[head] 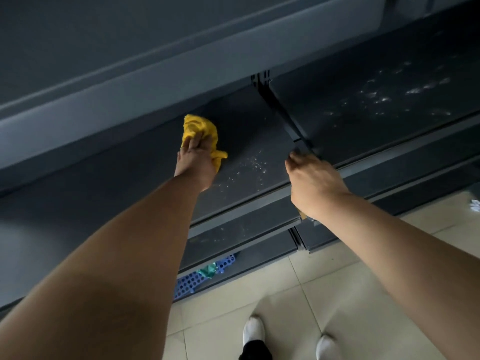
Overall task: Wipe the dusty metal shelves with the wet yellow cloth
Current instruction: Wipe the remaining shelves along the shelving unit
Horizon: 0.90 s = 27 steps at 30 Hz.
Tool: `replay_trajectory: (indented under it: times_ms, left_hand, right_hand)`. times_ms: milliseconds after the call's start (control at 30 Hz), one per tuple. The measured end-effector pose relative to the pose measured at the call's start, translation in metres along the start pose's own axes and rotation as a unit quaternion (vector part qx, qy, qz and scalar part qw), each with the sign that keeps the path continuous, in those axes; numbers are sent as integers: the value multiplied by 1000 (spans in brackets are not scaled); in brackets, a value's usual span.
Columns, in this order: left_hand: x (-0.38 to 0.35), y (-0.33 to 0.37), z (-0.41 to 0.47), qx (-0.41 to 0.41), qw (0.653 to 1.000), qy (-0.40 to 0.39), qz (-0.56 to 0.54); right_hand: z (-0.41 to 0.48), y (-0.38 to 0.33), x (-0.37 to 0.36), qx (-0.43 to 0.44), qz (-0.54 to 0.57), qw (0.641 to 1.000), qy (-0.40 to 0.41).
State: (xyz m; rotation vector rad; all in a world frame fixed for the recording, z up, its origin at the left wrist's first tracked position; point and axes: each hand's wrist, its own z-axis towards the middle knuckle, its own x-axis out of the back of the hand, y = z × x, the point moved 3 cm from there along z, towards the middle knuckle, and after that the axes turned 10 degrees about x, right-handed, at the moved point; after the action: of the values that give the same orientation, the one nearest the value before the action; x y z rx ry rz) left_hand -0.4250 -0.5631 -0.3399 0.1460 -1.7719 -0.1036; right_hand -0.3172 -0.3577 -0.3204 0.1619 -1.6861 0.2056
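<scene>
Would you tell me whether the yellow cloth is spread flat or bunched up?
Bunched up: the cloth is a crumpled wad gripped by the left hand.

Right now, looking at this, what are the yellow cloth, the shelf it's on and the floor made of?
The yellow cloth looks like soft terry or microfibre fabric: it bunches in folds under the left hand. The shelf is likely painted sheet metal, dark grey and matte, with a thin folded front edge. The floor seems glazed ceramic tile: beige, faintly shiny, straight grout lines.
</scene>
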Motion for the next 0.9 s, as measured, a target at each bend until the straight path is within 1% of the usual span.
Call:
replay_trajectory:
  times_ms: [133, 200, 300, 400, 500, 733, 800, 900]
  left_hand:
    - [-8, -25, -16, 61, 998, 4, -21]
    - [-12, -27, -24, 88, 996, 14, -28]
    - [-18, -19, -32, 118, 991, 30, -46]
    - [-20, 2, -37, 128, 989, 31, -63]
    - [-21, 32, -35, 99, 993, 26, -60]
    - [-15, 101, -10, 21, 997, -16, -77]
    - [-13, 115, 1, -4, 996, -31, -83]
    - [-8, 134, 13, -44, 994, -40, -93]
  right_hand:
    - [-7, -2, -5, -19, 25, 1000, -2]
    - [-11, -3, -4, -24, 16, 1000, 9]
    - [-14, 1, -8, -11, 13, 1000, 19]
    - [-15, 8, -10, 14, 31, 999, 32]
    - [-15, 14, -6, 34, 38, 998, 31]
    - [-16, 30, 0, 65, 80, 994, 32]
    - [-18, 32, 1, 71, 96, 993, 27]
    - [-19, 32, -2, 67, 109, 991, 38]
